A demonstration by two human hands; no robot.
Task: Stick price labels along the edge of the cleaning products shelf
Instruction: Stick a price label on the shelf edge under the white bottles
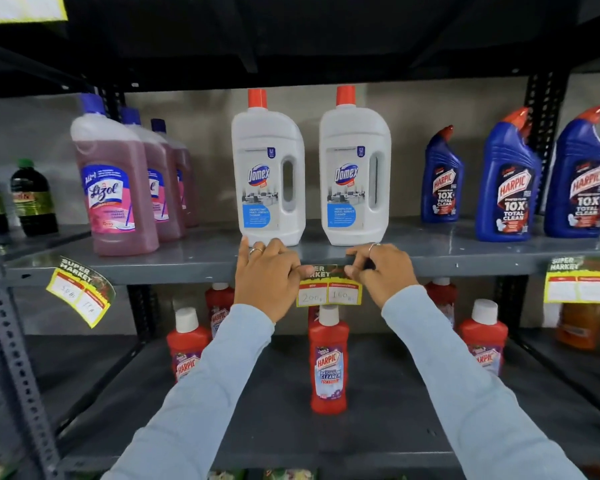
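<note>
Price label (329,289) hangs from the shelf edge (465,265) below the Domex bottles (269,174), its top pinched by left hand (269,275) and right hand (383,271), each grip narrow on it (pressing step, seemingly); next, firm rubbing along the top strip

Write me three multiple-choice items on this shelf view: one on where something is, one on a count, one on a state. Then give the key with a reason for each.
1. Where is the price label that both hands are pressing?
A. On the shelf edge below the two white Domex bottles
B. On a Harpic bottle
C. On the top shelf

2. How many white Domex bottles stand at the front?
A. One
B. Two
C. Four

3. How does the left-hand label below the Lizol bottles hang?
A. Straight
B. Tilted
C. Fallen to the floor

Key: A, the left hand and right hand hold it to the shelf edge; B, two stand side by side; B, it slants markedly.
</note>
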